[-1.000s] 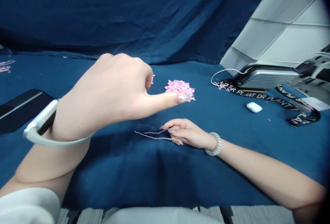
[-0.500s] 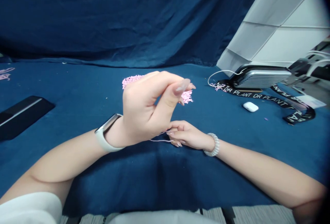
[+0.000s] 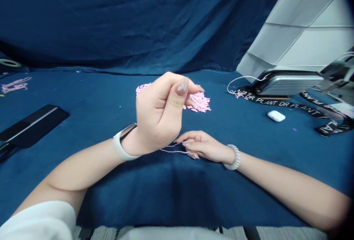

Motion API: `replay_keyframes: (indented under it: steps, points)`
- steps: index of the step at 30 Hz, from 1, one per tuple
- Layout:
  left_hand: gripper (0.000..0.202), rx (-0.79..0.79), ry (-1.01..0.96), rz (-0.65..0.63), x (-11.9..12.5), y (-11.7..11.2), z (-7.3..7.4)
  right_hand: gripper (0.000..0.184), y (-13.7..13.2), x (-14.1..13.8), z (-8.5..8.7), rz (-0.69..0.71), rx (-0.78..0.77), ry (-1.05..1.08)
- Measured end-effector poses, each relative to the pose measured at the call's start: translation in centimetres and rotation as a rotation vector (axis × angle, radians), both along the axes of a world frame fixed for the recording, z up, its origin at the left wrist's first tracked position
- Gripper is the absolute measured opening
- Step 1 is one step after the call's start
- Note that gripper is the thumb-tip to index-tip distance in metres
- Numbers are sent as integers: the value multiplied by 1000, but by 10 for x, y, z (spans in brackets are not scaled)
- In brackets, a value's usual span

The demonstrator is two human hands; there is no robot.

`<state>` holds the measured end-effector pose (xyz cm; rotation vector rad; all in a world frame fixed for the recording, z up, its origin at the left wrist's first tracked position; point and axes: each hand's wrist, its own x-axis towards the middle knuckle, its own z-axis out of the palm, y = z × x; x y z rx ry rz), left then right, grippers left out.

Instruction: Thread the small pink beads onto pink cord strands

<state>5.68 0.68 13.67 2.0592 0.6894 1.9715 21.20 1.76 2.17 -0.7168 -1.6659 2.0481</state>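
At the centre of the frame, the left hand (image 3: 159,116) covers the middle of the pink bits (image 3: 200,103), so whether they form one pile or two cannot be told; whether its curled fingers grip anything is unclear. It also hides the left ends of a pink strand (image 3: 174,152), whose other end disappears inside the right hand (image 3: 203,146). The left edge crops a black flat object (image 3: 35,125) and a pale ring (image 3: 11,63). At far right, equipment (image 3: 339,76) blurs into shadow. A purple speck (image 3: 294,129), right of centre, is too small to identify.
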Motion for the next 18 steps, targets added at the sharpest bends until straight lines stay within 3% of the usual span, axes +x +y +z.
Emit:
replay_keyframes:
  steps: [18]
  points:
    - [32,98,66,126,1,-2,-2,34,0,0,-1,7,-36,-6]
